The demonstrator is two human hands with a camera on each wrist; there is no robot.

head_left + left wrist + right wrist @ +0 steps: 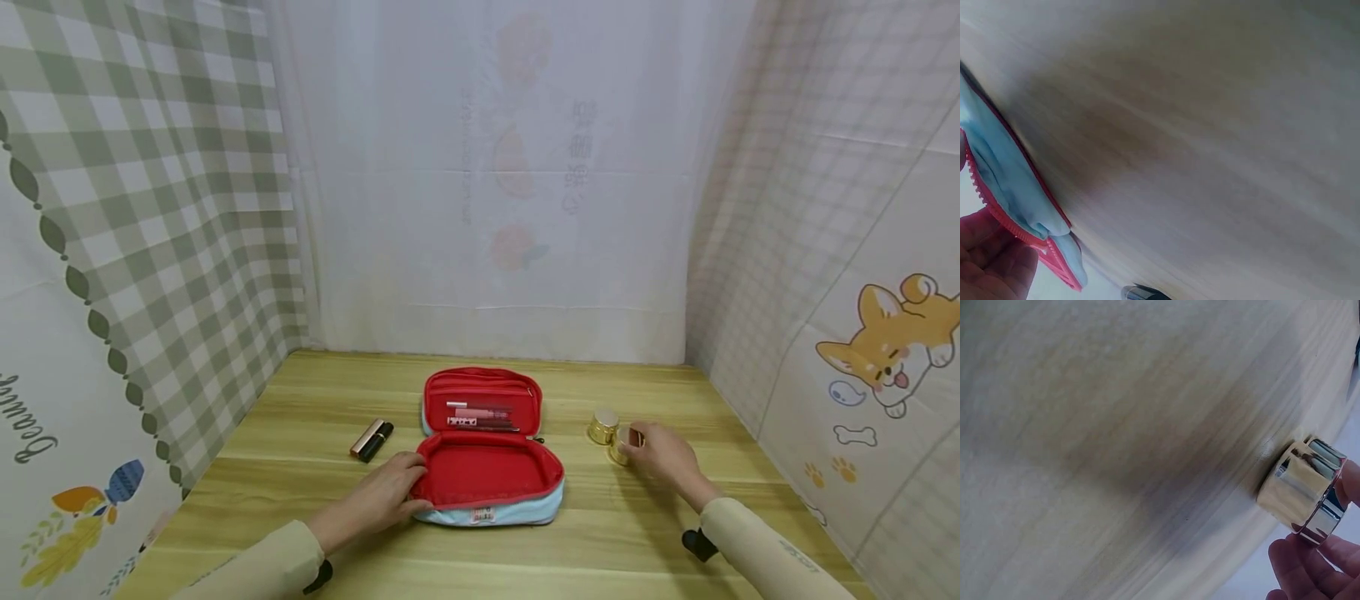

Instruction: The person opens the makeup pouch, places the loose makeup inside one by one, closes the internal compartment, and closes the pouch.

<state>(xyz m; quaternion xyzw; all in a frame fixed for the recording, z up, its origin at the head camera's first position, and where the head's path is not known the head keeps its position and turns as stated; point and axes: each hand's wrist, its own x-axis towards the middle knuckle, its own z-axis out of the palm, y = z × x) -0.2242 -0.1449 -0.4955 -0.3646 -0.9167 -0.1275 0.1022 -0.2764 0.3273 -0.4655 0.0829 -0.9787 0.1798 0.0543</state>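
A zip pouch [487, 514], light blue outside and red inside, lies unzipped with its lid folded back. My left hand [386, 492] pinches its left rim, fingers over the red zipper edge [1007, 219] and thumb on the outside. Slim pen-like sticks [480, 415] show behind the lid's clear pocket; the red base is bare. To the right, my right hand [663, 454] grips a shiny gold jar [619, 448] between thumb and fingers. In the right wrist view that gold jar [1297, 484] stands close over the table. A second gold jar [603, 427] is right beside it.
Left of the pouch, two lipstick-like tubes [371, 440], one rose gold and one black, lie side by side on the wood-grain table [300, 417]. Hanging cloths [495, 250] enclose the table at the back and both sides.
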